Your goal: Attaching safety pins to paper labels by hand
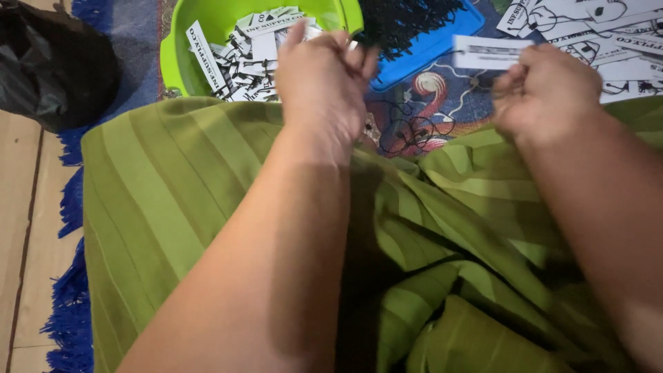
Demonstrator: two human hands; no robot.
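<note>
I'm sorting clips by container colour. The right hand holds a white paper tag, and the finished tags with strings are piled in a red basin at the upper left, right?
Not quite: the basin is bright green, not red, as the head view shows. The rest stands: the right hand holds a white paper tag, and the strung tags lie piled in that basin at upper left.

A basin (181,59) of tags (242,55) lies left of a tray (442,31), loose tags (608,34) to its right.
</note>
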